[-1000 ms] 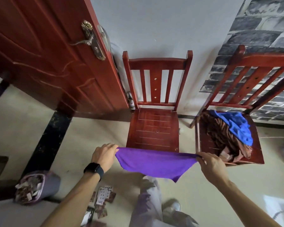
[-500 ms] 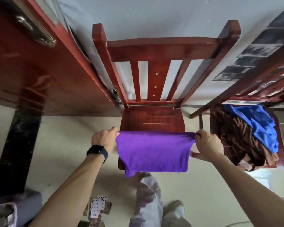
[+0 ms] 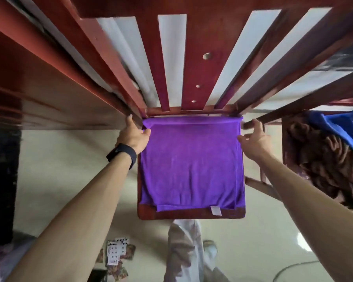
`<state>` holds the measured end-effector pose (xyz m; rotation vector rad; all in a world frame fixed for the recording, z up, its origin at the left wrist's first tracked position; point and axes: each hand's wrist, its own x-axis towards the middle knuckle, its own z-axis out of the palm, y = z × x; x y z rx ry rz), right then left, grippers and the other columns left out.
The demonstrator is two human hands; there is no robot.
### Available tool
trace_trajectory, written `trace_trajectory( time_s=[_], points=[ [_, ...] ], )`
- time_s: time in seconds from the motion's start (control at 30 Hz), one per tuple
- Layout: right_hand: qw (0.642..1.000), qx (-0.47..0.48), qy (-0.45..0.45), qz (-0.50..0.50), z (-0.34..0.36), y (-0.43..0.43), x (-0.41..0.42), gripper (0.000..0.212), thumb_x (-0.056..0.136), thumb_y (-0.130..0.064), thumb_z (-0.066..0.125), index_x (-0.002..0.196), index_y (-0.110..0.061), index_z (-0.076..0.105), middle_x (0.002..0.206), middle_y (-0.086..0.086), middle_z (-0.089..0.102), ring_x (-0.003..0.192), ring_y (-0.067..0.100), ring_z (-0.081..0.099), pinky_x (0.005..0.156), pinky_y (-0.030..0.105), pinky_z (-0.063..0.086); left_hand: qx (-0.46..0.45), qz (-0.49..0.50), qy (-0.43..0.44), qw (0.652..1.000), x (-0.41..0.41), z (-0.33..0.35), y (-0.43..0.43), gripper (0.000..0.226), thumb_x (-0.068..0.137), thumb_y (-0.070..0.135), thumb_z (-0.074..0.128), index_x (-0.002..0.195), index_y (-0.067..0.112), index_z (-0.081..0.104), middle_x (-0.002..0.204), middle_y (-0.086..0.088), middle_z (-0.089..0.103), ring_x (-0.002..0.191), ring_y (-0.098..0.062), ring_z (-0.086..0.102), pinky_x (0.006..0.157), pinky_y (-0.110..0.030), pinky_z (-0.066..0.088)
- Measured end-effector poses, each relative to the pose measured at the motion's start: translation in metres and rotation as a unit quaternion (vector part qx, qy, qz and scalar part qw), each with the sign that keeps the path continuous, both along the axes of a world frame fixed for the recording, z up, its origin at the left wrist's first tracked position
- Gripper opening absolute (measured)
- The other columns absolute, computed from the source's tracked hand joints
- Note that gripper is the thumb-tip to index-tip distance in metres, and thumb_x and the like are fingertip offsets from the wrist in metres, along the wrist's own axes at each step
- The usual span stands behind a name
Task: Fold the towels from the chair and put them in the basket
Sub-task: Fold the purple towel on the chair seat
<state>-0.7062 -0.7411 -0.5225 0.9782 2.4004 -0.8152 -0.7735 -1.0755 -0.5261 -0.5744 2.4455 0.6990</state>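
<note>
**A:** Why does the towel lie flat on the chair seat?

**B:** Likely so you have a firm surface to fold on. Your left hand pinches its far-left corner by the chair back. Your right hand is loose-fingered, thumb touching the far-right edge, squaring it.

**A:** And the rest?

**B:** The pile waits right of the chair.
</note>
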Motion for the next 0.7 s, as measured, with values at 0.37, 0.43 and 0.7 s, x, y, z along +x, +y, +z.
trace_trajectory(
  time_s=[0.37,0.43,0.7],
  points=[
    [0.986,-0.001,-0.161,-0.044,-0.049,-0.043,0.194,0.039,0.092,-0.036,0.063,0.12,-0.011,0.053,0.115,0.019,0.059,0.107,0.039,0.057,0.088,0.042,0.043,-0.048,0.136,-0.106,0.984,0.184,-0.058,-0.013,0.034,0.088,0.026,0.062,0.116,0.013,0.049,0.122,-0.018,0.053,0.109,-0.04,0.058,0.09,-0.044,0.047],
    [0.988,0.001,-0.143,-0.055,-0.055,-0.046,0.195,0.035,0.093,-0.031,0.063,0.117,-0.009,0.052,0.115,0.021,0.057,0.107,0.04,0.056,0.086,0.042,0.042,-0.081,0.122,-0.081,0.986,0.195,-0.06,-0.013,0.032,0.089,0.032,0.063,0.113,0.013,0.051,0.122,-0.016,0.05,0.11,-0.038,0.055,0.088,-0.045,0.048],
    [0.984,0.001,-0.177,-0.029,-0.062,-0.042,0.204,0.032,0.095,-0.039,0.059,0.108,-0.01,0.064,0.112,0.021,0.068,0.111,0.041,0.059,0.088,0.038,0.041,-0.105,0.085,-0.09,0.987,0.215,-0.068,-0.009,0.03,0.092,0.039,0.056,0.104,0.011,0.056,0.109,-0.015,0.062,0.103,-0.037,0.061,0.08,-0.044,0.05]
  ],
)
